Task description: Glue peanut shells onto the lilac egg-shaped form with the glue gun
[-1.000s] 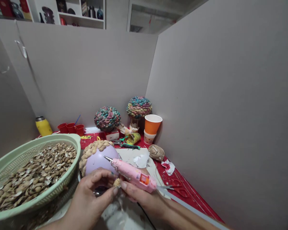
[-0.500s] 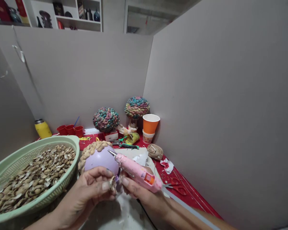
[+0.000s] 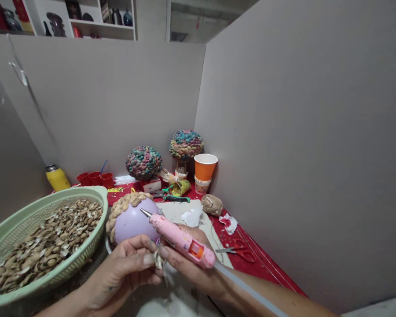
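Observation:
My left hand point(image 3: 123, 268) pinches a small piece of nut shell point(image 3: 158, 259) between thumb and fingers. My right hand point(image 3: 191, 257) is wrapped round a pink glue gun point(image 3: 181, 240), whose metal tip points up and left; its thumb comes close to the shell piece. Behind both hands sits a lilac balloon point(image 3: 135, 222), with tan shells point(image 3: 119, 211) covering its left and upper side. The glue gun's tip is in front of the balloon; whether it touches is unclear. A clear glue stick point(image 3: 247, 288) extends from the gun's rear along my right forearm.
A green basket point(image 3: 100, 198) of shells stands left. Behind are colourful shell-covered balls point(image 3: 144, 163), red cups point(image 3: 95, 177), a yellow jar point(image 3: 57, 178), pliers point(image 3: 176, 199) and an orange cup point(image 3: 205, 167). At right lie twine point(image 3: 211, 204), scissors point(image 3: 246, 253) and crumpled paper point(image 3: 229, 223). Grey panels surround the table.
The glue gun and my right hand have shifted slightly left and down in view. More of the balloon's lower part and the white board shows. The whole view has also moved a little.

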The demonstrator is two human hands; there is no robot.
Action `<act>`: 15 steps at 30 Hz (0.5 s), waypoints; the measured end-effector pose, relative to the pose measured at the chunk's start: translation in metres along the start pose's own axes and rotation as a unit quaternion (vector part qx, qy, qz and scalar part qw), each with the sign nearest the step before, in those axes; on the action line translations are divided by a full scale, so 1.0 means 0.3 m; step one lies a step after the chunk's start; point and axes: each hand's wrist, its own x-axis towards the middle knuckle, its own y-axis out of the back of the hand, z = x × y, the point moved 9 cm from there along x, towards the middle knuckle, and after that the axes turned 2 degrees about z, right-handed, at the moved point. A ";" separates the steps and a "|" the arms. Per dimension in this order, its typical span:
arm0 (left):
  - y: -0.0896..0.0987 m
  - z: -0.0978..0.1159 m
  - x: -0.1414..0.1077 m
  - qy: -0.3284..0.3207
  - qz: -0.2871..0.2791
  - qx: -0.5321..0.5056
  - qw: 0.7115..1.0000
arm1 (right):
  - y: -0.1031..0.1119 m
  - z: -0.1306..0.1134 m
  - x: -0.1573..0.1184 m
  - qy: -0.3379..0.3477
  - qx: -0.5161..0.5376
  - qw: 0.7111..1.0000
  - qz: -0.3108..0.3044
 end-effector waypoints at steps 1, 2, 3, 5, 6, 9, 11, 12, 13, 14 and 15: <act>0.002 -0.003 0.001 0.002 0.000 0.000 1.000 | 0.000 -0.007 0.001 0.010 -0.027 1.000 0.001; 0.004 -0.007 0.001 0.005 0.000 0.000 1.000 | -0.001 -0.010 0.003 0.015 -0.046 0.999 0.001; 0.007 -0.009 0.002 0.006 0.000 0.002 1.000 | -0.002 -0.014 0.004 0.022 -0.063 0.998 0.000; 0.014 -0.012 0.002 0.008 0.005 0.002 1.000 | -0.004 -0.024 0.006 0.046 -0.085 0.995 -0.001; 0.018 -0.014 0.002 0.009 0.009 0.002 1.000 | -0.005 -0.028 0.006 0.060 -0.091 0.994 -0.001; 0.028 -0.020 0.003 0.016 0.020 0.001 1.000 | -0.004 -0.031 0.000 0.095 -0.110 0.989 0.007; 0.030 -0.024 0.005 0.018 0.023 -0.001 1.000 | -0.007 -0.024 -0.005 0.112 -0.132 0.985 0.004; 0.029 -0.026 0.006 0.018 0.023 -0.003 1.000 | -0.010 -0.019 -0.008 0.120 -0.144 0.982 0.001; 0.026 -0.027 0.007 0.016 0.021 -0.005 1.000 | -0.010 -0.015 -0.010 0.127 -0.153 0.980 0.003; 0.023 -0.027 0.008 0.014 0.019 -0.006 1.000 | -0.008 -0.011 -0.012 0.131 -0.161 0.978 0.006; 0.019 -0.028 0.009 0.013 0.015 -0.006 1.000 | -0.007 -0.008 -0.013 0.133 -0.165 0.977 0.008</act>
